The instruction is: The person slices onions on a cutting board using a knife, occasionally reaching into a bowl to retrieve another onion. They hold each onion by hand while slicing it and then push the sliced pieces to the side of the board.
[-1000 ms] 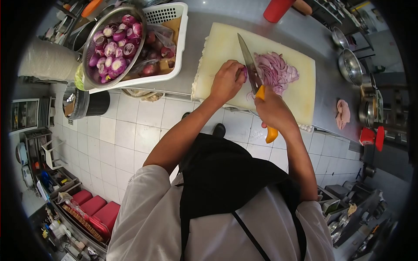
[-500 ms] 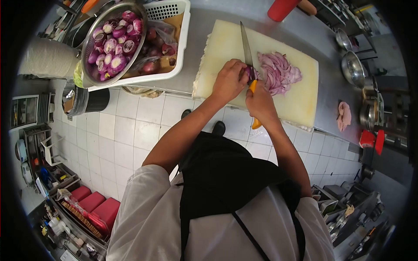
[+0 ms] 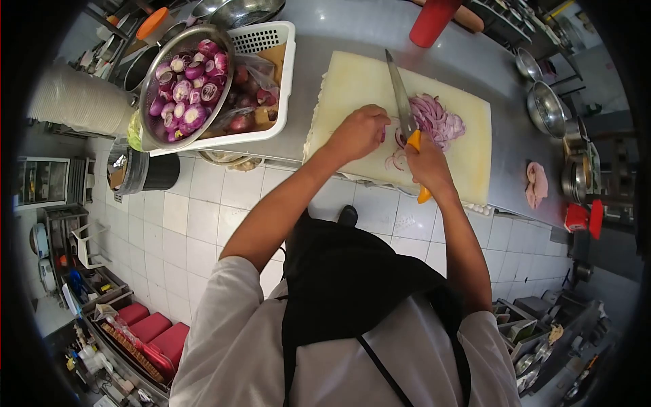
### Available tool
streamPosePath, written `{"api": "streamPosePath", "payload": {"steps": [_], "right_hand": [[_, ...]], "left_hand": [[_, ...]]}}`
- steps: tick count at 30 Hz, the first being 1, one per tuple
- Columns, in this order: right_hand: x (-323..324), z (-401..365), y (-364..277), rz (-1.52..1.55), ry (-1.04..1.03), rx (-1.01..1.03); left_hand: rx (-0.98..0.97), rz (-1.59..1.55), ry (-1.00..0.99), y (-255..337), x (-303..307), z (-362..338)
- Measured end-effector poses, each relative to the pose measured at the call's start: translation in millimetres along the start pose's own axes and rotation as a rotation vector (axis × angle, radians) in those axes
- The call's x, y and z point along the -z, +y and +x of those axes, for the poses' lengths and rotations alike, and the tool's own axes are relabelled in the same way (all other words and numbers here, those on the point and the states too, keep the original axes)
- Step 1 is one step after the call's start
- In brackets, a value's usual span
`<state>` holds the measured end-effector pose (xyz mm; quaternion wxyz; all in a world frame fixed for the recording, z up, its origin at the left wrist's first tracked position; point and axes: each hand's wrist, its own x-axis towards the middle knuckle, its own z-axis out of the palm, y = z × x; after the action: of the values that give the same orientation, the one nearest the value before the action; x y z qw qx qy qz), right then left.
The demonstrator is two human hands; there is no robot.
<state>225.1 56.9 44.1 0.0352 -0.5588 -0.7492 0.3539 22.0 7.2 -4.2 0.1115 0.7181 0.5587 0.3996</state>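
My right hand [image 3: 428, 163] is closed round the yellow handle of a kitchen knife [image 3: 400, 95], its long blade pointing away from me over the white cutting board [image 3: 339, 88]. A pile of sliced red onion [image 3: 439, 125] lies on the board just right of the blade, and a few loose slices sit by the knife's handle. Left of the blade, my left hand [image 3: 359, 132] is closed, its fingers curled on a small piece of red onion [image 3: 383, 133] that is mostly hidden. The blade and that piece are apart.
A steel colander [image 3: 226, 85] of peeled red onions rests on a white plastic basket [image 3: 287, 81] holding unpeeled ones. Behind the board stands a red container [image 3: 430, 24]. A pinkish cloth [image 3: 536, 185] lies on the steel counter [image 3: 505, 159] at right, near metal bowls [image 3: 546, 108].
The knife and my right hand have moved right, away from my left hand, pushing against the slices. A gap has opened between the blade and the onion piece. Loose slices now show near the handle.
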Motion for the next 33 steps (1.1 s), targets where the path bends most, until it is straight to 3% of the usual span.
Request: {"api": "streamPosePath", "payload": {"steps": [3,6,9,15,18,26,33], "right_hand": [[-1,-7,-3,0.037,0.021,0.068],[6,-27,-25,0.128,-0.078,-0.010],[10,-48,-43,0.158,-0.181,-0.080],[23,-67,-57,0.084,-0.268,-0.140],[27,-72,-64,0.076,-0.272,-0.158],[10,-66,-55,0.119,-0.245,-0.139],[-56,-1,-8,0.091,-0.037,0.076]], "left_hand": [[0.121,0.152,-0.115,1,18,8],[0.338,0.150,-0.106,7,22,9],[0.552,-0.056,-0.012,17,17,4],[0.774,-0.256,0.200,35,-5,-3],[0.662,-0.237,0.283,31,-15,-7],[0.637,-0.358,0.369,25,-26,-15],[0.561,-0.326,0.400,16,-34,-20]]}}
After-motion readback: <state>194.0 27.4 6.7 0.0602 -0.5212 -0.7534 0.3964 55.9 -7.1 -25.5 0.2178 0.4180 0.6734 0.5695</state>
